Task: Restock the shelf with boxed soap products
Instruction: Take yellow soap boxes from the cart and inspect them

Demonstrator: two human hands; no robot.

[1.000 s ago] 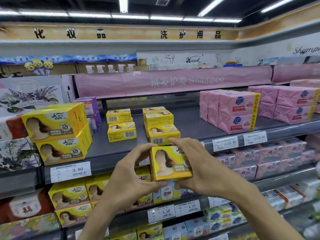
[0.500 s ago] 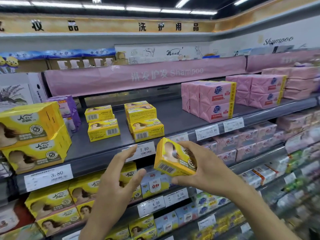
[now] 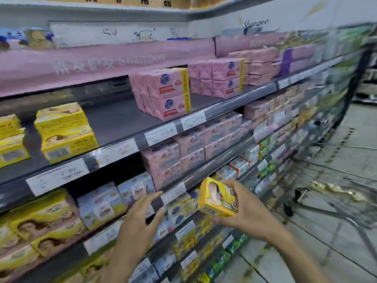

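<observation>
The right hand (image 3: 247, 211) grips a yellow soap box (image 3: 219, 198) in its curled fingers, while the left hand (image 3: 142, 219) hovers beside it, fingers spread, before the shelf (image 3: 122, 119).

You face a long shelving unit (image 3: 114, 121) that runs from 9 o'clock away toward 2 o'clock. Its grey decks are edged with rails carrying white price tags (image 3: 161, 132). A pink banner (image 3: 102, 64) printed "Shampoo" stretches across the upper tier from 10 to 12 o'clock. Above it, at 1 o'clock, the white wall (image 3: 295, 15) bears the script word "Shampoo". Pale tiled floor (image 3: 350, 127) fills 3 to 5 o'clock, and a wire shopping cart (image 3: 334, 178) stands on it at 4 o'clock, blurred.
</observation>
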